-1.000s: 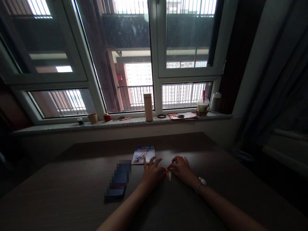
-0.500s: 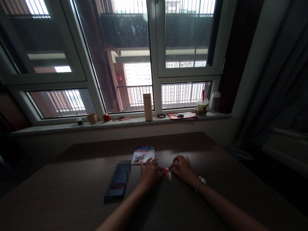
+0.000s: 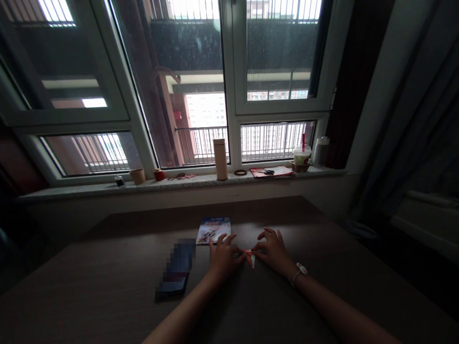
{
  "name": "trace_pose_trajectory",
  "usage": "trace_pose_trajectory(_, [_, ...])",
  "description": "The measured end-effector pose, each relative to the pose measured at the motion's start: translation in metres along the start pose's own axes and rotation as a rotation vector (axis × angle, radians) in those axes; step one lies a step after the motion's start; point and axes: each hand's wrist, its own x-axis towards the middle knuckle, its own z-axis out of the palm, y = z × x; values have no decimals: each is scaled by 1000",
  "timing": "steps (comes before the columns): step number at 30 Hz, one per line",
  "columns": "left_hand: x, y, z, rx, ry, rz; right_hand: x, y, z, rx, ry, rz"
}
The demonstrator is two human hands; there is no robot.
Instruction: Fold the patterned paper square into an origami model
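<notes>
A small folded piece of red and white paper (image 3: 250,258) lies low over the dark table, its pointed end toward me. My left hand (image 3: 224,258) pinches its left side between thumb and index finger, the other fingers raised and spread. From the right, my right hand (image 3: 274,251) pinches the opposite upper corner, also with its remaining fingers lifted. A bracelet with a light charm (image 3: 301,269) circles my right wrist. The fingertips hide the paper's side edges.
A printed booklet (image 3: 213,230) lies just beyond my left hand. Left of it rests a phone (image 3: 177,270), its screen pixelated. On the windowsill (image 3: 193,182) stand a tall bottle (image 3: 220,160), a paper cup (image 3: 136,177), scissors (image 3: 268,172) on red-edged sheets and a drink cup (image 3: 301,155).
Both hands keep their pinch on the folded paper. Its pointed end has shifted very slightly; nothing else has visibly moved.
</notes>
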Motion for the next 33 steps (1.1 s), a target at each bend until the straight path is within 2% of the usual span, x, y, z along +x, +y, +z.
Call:
trace_pose_trajectory(6, [0,1,-2,15,-33,-14,0,-1,-1,-17,42,16])
trace_pose_trajectory(15, [1,-4,2,3,-46,-14,7,7,2,87,-37,169])
trace_pose_trajectory(25, [2,-5,2,-33,-58,-24,5,8,5,91,-8,104])
trace_pose_trajectory(33, [5,-2,8,-72,-32,20,4,10,8,148,37,82])
